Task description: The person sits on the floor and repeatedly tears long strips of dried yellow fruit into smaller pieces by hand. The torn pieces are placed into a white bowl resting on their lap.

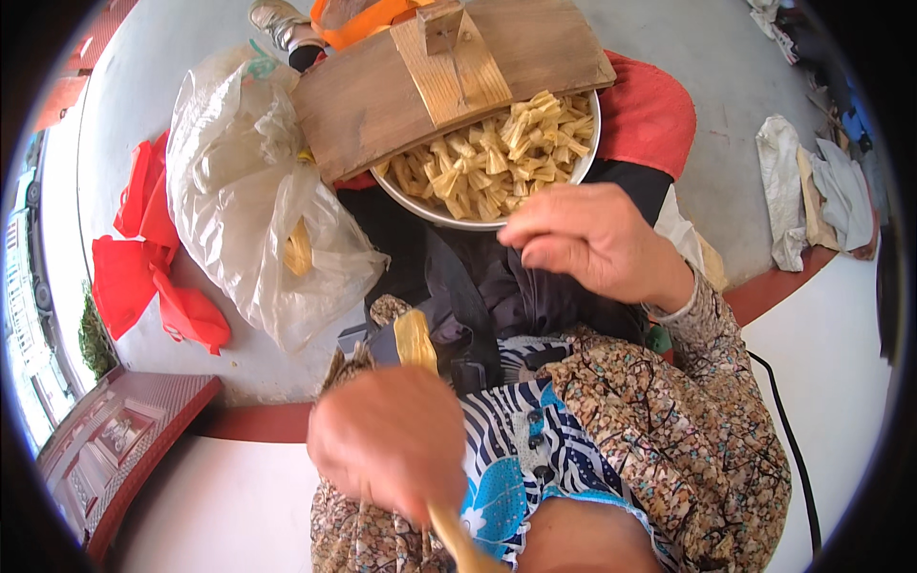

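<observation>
A round metal basin [430, 215] full of knotted pale-yellow strips [494, 161], which look like dried tofu skin, stands before me. Across its far side lies a wooden board [358, 122] with a lighter wood piece and a small block [439, 29] fixed on it. My left hand [401, 437], blurred and close to my chest, is closed around a long yellow strip [415, 340] whose ends stick out above and below the fist. My right hand [587, 240] is by the basin's near rim, its fingers bent with thumb near forefinger; whether anything is between them cannot be told.
A translucent plastic bag [251, 193] with yellow material inside lies left of the basin. Red bags [136, 279] are on the floor farther left. Cloths [824, 193] lie at the right, a black cable [795, 458] runs down the right side, and a shoe [276, 21] shows at the top.
</observation>
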The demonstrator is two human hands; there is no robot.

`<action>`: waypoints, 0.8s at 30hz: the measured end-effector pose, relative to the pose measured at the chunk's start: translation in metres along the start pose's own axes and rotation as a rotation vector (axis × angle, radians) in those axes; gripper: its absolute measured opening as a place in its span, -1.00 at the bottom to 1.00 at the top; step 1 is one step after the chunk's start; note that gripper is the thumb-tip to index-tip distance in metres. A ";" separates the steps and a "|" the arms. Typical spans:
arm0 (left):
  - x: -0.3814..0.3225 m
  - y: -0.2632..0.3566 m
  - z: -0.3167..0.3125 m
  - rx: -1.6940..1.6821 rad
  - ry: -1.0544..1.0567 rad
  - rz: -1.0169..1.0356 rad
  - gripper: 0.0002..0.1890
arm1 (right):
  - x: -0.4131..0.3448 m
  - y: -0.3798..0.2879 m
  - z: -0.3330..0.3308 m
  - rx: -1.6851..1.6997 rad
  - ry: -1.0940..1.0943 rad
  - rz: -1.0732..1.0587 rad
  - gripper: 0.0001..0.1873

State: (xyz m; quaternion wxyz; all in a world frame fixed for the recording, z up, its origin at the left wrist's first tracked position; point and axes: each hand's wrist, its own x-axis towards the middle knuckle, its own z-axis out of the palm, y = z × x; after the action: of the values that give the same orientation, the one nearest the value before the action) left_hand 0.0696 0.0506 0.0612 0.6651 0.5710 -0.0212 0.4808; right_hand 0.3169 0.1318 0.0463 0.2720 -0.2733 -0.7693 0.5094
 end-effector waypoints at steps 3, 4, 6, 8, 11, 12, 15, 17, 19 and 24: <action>0.012 -0.006 -0.007 0.477 0.310 -0.348 -0.80 | 0.004 0.020 -0.010 0.126 0.157 0.086 -0.76; 0.026 -0.005 -0.008 0.675 0.455 -0.529 -0.80 | 0.007 0.025 -0.017 0.182 0.230 0.122 -0.75; 0.038 -0.013 -0.016 0.904 0.581 -0.706 -0.80 | 0.014 0.029 -0.026 0.207 0.325 0.126 -0.73; 0.031 -0.034 -0.030 0.950 0.543 -0.673 -0.81 | 0.023 0.024 -0.031 0.113 0.362 0.068 -0.72; 0.030 -0.055 -0.043 0.933 0.529 -0.582 -0.80 | 0.038 0.024 -0.028 0.043 0.145 0.016 -0.73; 0.034 -0.057 -0.047 0.904 0.506 -0.615 -0.78 | 0.039 0.022 -0.028 0.038 0.047 0.082 -0.71; 0.036 -0.069 -0.069 0.723 0.518 -0.666 -0.75 | 0.048 0.043 -0.041 0.255 -0.158 0.348 -0.75; 0.037 -0.072 -0.087 0.684 0.570 -0.708 -0.72 | 0.056 0.057 -0.038 0.171 0.004 0.325 -0.80; 0.036 -0.074 -0.107 0.701 0.637 -0.703 -0.72 | 0.067 0.075 -0.038 0.141 0.147 0.302 -0.81; 0.045 -0.077 -0.134 0.728 0.661 -0.627 -0.77 | 0.085 0.089 -0.039 0.057 0.236 0.265 -0.82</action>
State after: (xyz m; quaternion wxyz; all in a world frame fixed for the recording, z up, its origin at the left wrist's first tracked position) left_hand 0.0746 0.1916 -0.0166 0.5079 0.5613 0.5242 0.3902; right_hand 0.2973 0.2451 -0.0117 0.2987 -0.4222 -0.6744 0.5269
